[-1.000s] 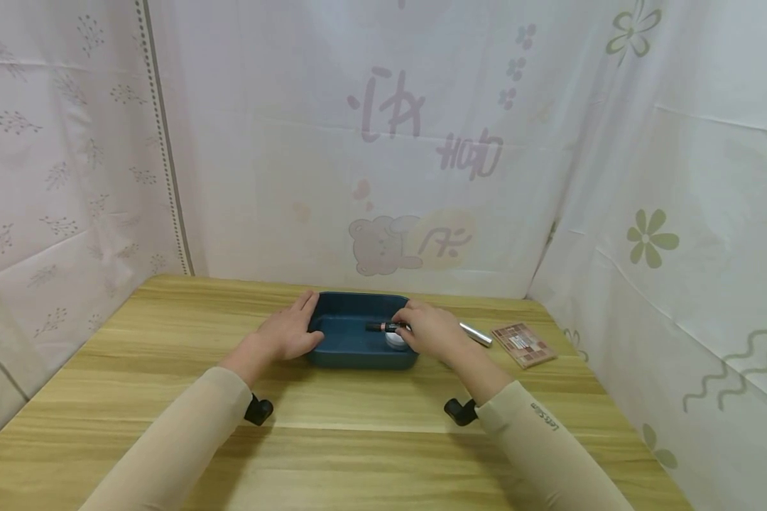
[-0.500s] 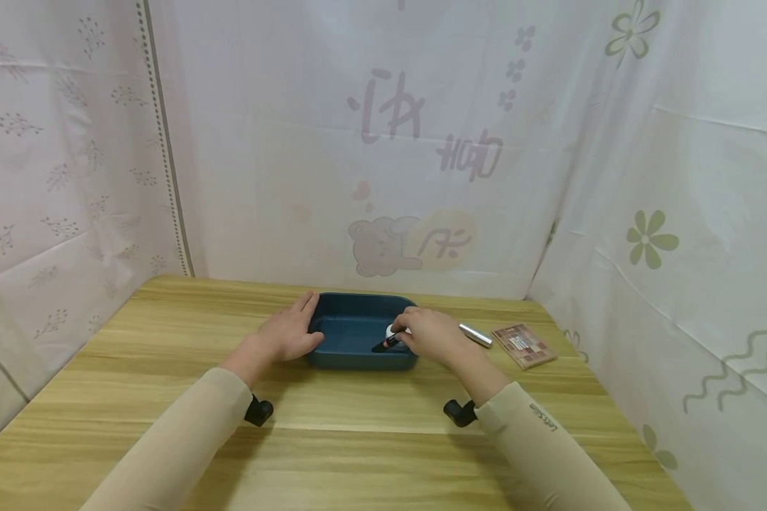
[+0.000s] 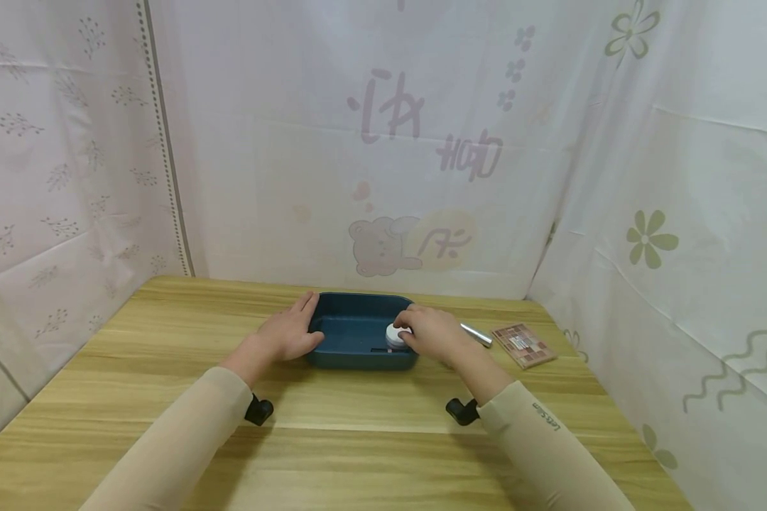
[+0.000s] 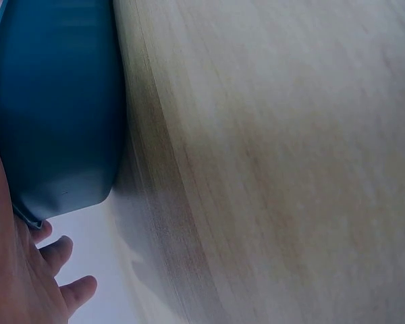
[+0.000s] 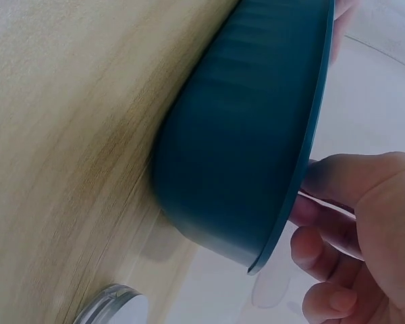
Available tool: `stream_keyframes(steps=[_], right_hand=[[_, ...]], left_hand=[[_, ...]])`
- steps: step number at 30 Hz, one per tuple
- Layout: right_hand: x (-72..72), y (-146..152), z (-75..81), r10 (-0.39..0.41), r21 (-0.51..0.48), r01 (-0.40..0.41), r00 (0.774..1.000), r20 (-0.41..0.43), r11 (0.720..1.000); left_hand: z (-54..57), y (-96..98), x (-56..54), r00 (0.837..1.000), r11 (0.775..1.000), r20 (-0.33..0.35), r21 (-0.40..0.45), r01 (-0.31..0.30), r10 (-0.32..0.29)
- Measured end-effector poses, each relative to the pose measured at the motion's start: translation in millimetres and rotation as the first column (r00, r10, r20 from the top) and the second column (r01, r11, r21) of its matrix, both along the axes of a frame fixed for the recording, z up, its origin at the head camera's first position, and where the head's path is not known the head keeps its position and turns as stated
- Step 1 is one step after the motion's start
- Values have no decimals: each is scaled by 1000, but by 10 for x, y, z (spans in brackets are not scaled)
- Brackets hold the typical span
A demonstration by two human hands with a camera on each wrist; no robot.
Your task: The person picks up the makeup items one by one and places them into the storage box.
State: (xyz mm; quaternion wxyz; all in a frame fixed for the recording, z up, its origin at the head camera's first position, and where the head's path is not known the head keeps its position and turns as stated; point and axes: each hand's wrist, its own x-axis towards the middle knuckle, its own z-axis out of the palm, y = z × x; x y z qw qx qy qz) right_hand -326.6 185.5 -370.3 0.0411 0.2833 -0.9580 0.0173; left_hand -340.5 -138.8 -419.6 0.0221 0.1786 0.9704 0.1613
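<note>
Stick [image 3: 380, 350], earlier slanted, now lies along tub's [image 3: 361, 361] near wall

Both forearms [image 3: 172, 440] reaching forward, left hand [image 3: 283, 333] thumb apart, right hand [image 3: 431, 332] fingers bent

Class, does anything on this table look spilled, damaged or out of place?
Nothing stands out. The blue container sits flat on the table, the white jar is inside, and no spill or damage shows. The palette merely lies at an angle.
</note>
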Motion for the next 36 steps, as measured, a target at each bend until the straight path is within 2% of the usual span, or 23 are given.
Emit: stream_keyframes(steps=[21,36], right_hand=[[2,79,5,-67,-35,67,998,4,997],[-43,189,27,-46,-57,44,999,-28,997]], left_hand=[[-14,2,-8,1000,1000,-2,-16,1,-1],[-28,15,-19,1000,1000,4,-8,-4,4]])
